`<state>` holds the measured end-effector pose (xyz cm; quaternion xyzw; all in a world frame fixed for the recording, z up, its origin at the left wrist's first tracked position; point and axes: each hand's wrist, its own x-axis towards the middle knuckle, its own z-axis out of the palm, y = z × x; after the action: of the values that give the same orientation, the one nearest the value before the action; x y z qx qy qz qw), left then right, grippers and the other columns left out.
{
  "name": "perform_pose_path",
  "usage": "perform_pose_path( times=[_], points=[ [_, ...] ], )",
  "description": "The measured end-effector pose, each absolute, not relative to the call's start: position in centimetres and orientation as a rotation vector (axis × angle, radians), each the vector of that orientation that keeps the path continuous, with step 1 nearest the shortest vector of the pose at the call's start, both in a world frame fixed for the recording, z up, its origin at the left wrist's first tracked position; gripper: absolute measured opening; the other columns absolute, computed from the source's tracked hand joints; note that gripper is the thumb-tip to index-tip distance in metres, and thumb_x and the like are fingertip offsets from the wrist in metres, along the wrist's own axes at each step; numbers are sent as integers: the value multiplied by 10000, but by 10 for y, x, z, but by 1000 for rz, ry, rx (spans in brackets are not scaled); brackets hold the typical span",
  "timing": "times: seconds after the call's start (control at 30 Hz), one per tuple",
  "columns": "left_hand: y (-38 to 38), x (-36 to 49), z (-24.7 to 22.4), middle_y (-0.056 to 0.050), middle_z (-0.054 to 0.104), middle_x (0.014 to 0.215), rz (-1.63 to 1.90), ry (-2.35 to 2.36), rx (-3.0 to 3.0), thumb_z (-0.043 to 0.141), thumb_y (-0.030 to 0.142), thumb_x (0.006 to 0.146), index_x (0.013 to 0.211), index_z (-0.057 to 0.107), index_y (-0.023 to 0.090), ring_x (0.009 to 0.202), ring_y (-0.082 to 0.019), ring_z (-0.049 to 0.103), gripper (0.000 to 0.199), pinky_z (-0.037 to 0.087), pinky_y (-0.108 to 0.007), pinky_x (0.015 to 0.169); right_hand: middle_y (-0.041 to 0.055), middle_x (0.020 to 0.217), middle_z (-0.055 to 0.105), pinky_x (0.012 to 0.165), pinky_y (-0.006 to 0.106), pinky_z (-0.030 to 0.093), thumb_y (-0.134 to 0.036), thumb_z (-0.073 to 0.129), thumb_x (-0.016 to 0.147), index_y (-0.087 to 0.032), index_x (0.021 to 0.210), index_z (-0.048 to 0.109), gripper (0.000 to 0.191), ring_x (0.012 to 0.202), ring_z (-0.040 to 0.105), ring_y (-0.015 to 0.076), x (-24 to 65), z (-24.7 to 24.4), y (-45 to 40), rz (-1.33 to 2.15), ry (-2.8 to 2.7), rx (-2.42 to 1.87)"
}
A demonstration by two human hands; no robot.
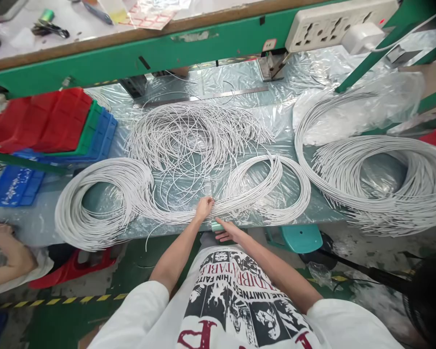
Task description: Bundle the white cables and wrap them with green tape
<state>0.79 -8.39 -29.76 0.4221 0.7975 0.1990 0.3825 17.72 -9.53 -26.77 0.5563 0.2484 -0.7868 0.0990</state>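
Note:
My left hand (204,207) is closed around a bundle of thin light-grey cables (174,216) near the table's front edge. Just to its right and lower, my right hand (230,231) holds a small green roll of tape (216,226) between thumb and fingers. The bundle runs left into a large cable coil (67,208) and right towards a smaller looped coil (304,186). Behind my hands lies a loose, tangled heap of the same cables (148,131).
A big cable coil (425,179) lies at the right. Stacked red bins (58,118) and blue bins (107,133) stand left. A green shelf beam (203,41) with a power strip (319,29) crosses behind. A teal stool (301,237) is under the table; another person's arm (12,257) is left.

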Motion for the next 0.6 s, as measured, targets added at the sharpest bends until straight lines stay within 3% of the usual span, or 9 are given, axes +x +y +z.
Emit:
perform_pose_path(
  times=[0.23, 0.6],
  points=[
    [-84, 13, -291, -66, 682, 859, 452, 1989, 1216, 484, 202, 883, 969, 645, 188, 860, -214, 605, 183, 394, -296, 812, 167, 1007, 691, 565, 300, 598, -662, 626, 768, -118, 1331, 386, 819, 727, 715, 221, 184, -266, -95, -2319, 700, 1683],
    [-90, 13, -289, -44, 678, 789, 413, 1949, 1195, 504, 223, 871, 932, 657, 194, 766, -195, 601, 167, 394, -267, 746, 167, 967, 699, 501, 271, 578, -650, 643, 758, -104, 1249, 465, 756, 692, 710, 222, 193, -267, -98, -2271, 705, 1714]
  ],
)
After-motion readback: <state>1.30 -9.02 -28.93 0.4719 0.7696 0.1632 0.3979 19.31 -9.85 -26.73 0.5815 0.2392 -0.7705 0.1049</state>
